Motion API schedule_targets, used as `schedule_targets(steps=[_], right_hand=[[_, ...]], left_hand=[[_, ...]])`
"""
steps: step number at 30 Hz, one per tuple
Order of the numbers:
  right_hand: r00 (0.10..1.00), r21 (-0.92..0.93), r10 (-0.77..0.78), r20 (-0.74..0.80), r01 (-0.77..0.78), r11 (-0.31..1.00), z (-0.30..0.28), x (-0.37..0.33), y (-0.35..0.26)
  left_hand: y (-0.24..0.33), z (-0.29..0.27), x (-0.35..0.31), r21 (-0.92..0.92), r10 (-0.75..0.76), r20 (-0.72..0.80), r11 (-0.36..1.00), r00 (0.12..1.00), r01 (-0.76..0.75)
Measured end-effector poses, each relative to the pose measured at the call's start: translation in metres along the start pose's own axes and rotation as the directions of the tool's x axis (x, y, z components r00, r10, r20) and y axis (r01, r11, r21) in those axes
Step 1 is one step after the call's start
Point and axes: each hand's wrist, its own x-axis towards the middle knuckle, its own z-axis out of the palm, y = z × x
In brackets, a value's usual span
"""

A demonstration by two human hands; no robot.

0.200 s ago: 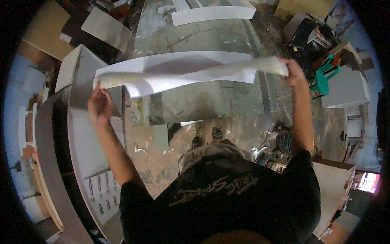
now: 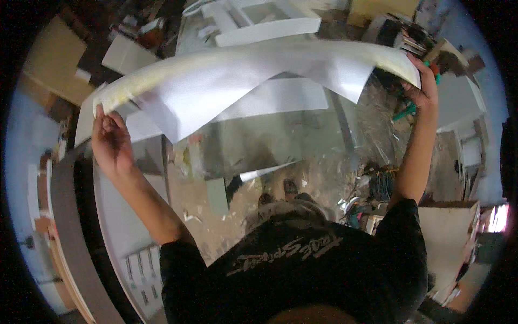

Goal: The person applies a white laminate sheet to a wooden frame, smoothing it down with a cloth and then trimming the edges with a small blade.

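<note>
A long, thin white sheet (image 2: 237,70) stretches between my hands above the work table (image 2: 280,135). Yellowish smears run along its upper edge, and two pointed flaps hang from its lower side. My left hand (image 2: 114,143) pinches its left end with the fingertips. At the other end, the fingers of my right hand (image 2: 424,89) are closed around the sheet's corner. Beneath it, a flat white strip (image 2: 299,97) lies on the table, partly covered from view. The held sheet is somewhat blurred.
A white frame-like piece (image 2: 270,29) sits at the table's far end. To my left stands a large pale cabinet carcass (image 2: 127,200). A green plastic chair (image 2: 404,112) is partly hidden behind my right hand. Coiled cables (image 2: 383,186) and scraps litter the floor.
Both hands have moved farther apart and the sheet has risen away from me. It was narrow and twisted; now it is spread, with flaps hanging down.
</note>
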Motion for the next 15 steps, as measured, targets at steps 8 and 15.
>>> schedule_targets(steps=[8,15], right_hand=[[0.825,-0.147,-0.306,-0.475,0.268,0.952,-0.163,-0.119,0.038],[0.696,-0.139,-0.200,-0.690,0.143,0.980,-0.310,-0.236,0.084]], left_hand=[[-0.147,0.085,-0.055,0.254,0.013,0.321,0.962,0.947,-0.099],[-0.351,0.126,-0.123,0.353,-0.362,0.284,0.901,0.888,0.254]])
